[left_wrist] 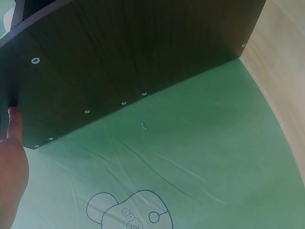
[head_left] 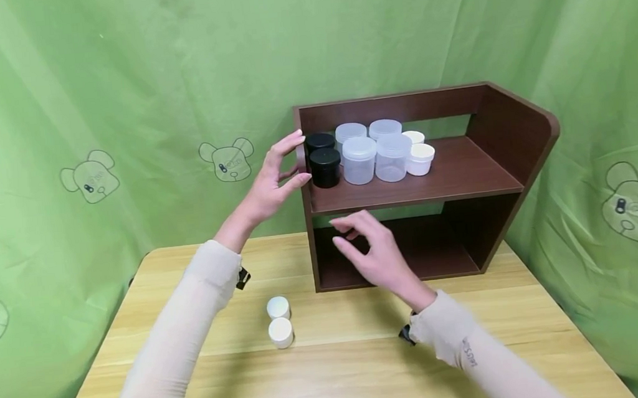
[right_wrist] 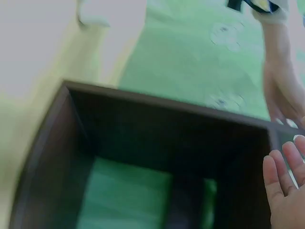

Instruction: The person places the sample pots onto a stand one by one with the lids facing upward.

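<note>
My left hand (head_left: 272, 181) is at the left side panel of a dark brown two-tier shelf (head_left: 416, 190), its fingers spread and a finger touching the panel's outer face in the left wrist view. Its thumb points toward the front black jar (head_left: 325, 168); another black jar (head_left: 320, 141) stands behind. Beside them on the upper board are several translucent jars (head_left: 359, 161) and two small white jars (head_left: 419, 160). In front of the lower compartment hovers my right hand (head_left: 376, 251), fingers loosely bent and holding nothing. In the right wrist view its fingers (right_wrist: 270, 174) show at the right.
Two small white jars (head_left: 281, 333) stand one in front of the other on the wooden table (head_left: 333, 379), left of the shelf. A green curtain (head_left: 165, 98) with bear prints hangs behind and at both sides.
</note>
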A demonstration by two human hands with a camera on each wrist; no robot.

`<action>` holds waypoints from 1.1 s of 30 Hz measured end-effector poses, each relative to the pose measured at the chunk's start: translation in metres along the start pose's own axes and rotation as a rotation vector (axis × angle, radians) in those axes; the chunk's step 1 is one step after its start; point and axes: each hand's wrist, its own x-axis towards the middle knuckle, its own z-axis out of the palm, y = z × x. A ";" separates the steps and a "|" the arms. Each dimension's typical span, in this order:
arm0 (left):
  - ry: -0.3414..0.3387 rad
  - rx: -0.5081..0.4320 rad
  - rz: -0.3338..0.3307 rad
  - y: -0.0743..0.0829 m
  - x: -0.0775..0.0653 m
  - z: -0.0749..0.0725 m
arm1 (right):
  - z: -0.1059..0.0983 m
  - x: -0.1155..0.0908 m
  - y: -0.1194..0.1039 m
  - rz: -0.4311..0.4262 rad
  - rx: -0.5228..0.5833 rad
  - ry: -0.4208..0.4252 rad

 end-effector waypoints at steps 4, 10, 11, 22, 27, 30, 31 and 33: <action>-0.016 0.006 0.016 -0.009 0.001 -0.001 | 0.026 -0.014 0.005 0.020 0.017 -0.106; -0.052 0.050 0.048 -0.030 0.005 -0.003 | 0.054 -0.033 0.011 0.120 0.039 -0.248; -0.059 0.049 0.056 -0.030 0.005 -0.004 | 0.058 -0.035 0.011 0.139 0.045 -0.265; -0.126 0.008 0.050 -0.001 0.003 -0.012 | 0.102 -0.069 0.014 0.258 0.106 -0.474; -0.132 0.011 0.047 0.002 0.004 -0.013 | 0.112 -0.076 0.011 0.325 0.140 -0.525; -0.128 0.002 0.044 -0.001 0.004 -0.012 | 0.119 -0.079 0.010 0.322 0.125 -0.542; -0.128 0.003 0.046 -0.006 0.004 -0.012 | 0.121 -0.080 0.009 0.322 0.123 -0.548; -0.125 0.006 0.046 -0.016 0.004 -0.013 | 0.126 -0.083 0.008 0.322 0.109 -0.564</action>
